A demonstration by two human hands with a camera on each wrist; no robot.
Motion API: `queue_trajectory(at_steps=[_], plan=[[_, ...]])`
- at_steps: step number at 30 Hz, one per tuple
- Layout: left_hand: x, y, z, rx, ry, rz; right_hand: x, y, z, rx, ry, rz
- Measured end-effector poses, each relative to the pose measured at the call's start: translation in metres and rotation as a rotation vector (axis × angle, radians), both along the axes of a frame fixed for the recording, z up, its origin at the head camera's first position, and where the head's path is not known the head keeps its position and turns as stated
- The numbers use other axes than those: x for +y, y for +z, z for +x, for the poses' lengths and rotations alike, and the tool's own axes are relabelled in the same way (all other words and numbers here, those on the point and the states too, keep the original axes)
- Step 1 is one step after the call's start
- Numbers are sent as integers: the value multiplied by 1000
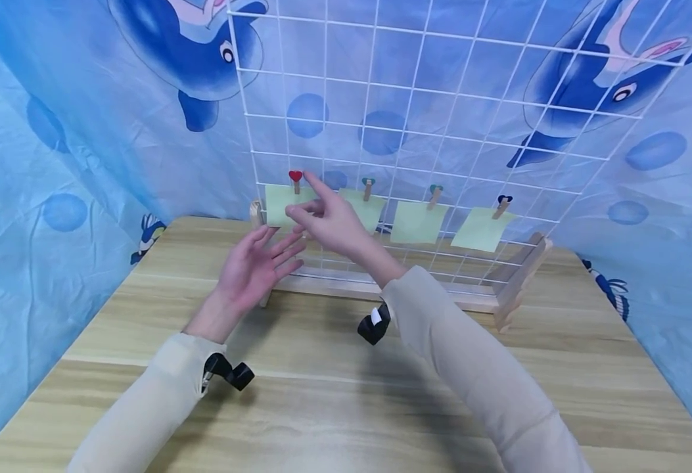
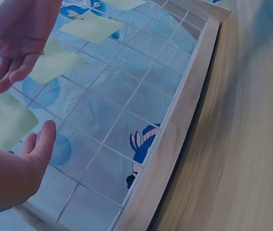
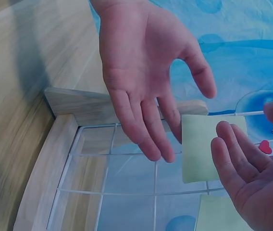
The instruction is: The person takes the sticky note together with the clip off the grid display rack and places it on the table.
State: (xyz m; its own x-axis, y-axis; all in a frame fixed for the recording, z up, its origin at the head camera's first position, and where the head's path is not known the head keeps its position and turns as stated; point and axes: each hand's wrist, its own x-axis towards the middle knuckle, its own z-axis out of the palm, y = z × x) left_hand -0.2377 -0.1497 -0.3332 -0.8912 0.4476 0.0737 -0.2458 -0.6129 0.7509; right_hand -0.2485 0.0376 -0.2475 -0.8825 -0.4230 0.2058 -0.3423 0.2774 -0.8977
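A pale green paper note [image 1: 277,207] hangs at the left of a white wire grid [image 1: 346,135], held by a wooden clothespin with a red heart [image 1: 295,176]. My right hand [image 1: 336,220] is in front of this note, its index finger extended right beside the heart and its other fingers loosely bent. My left hand [image 1: 257,266] is at the note's lower edge, palm turned up and fingers spread. Neither hand holds anything. In the right wrist view, the fingers of my right hand [image 3: 254,178] overlap the note [image 3: 206,149], and my left hand [image 3: 143,72] reaches down beside it.
Three more green notes hang to the right: one under a green-heart clothespin [image 1: 368,189], another beside it [image 1: 419,222], and one under a dark-heart clothespin [image 1: 502,207]. A wooden base [image 1: 470,299] supports the grid on the wooden table [image 1: 322,407]. Blue patterned cloth [image 1: 62,164] surrounds it.
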Motion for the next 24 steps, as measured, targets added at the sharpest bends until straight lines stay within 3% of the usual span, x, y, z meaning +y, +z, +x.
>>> queue_trajectory(at_steps=[7,24], plan=[[1,6,-1,-41,98,-17,-9,5,-9,-41,4,-75],[12,4,-5,-170,234,-18,-26,5,-24,-146,-133,-231]])
